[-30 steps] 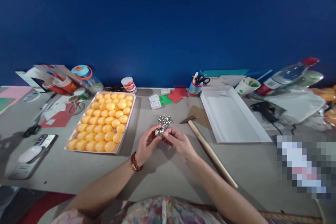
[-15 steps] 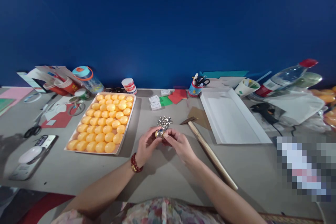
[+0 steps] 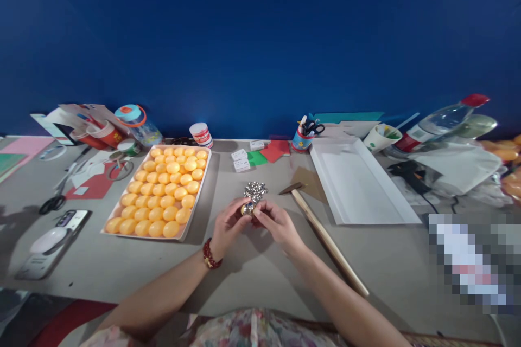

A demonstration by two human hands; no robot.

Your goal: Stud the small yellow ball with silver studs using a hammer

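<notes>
Both hands meet at the middle of the table. Between the fingertips of my left hand and my right hand is a small round yellow-and-silver thing, its lower part hidden by the thumbs. The fingers of each hand are closed around it. Just beyond the fingertips lies a little heap of shiny silver beads or bells. A hammer with a wooden handle lies slantwise to the right of my right hand. To the left, a white tray holds rows of orange balls.
A shallow white tray stands at the right, near a black glue gun and a plastic bottle. Small white boxes and red paper lie at the back. A phone and scissors are far left.
Hands and the held thing stay nearly in place. The whole view has shifted very slightly, with the things on the table a few pixels lower.
</notes>
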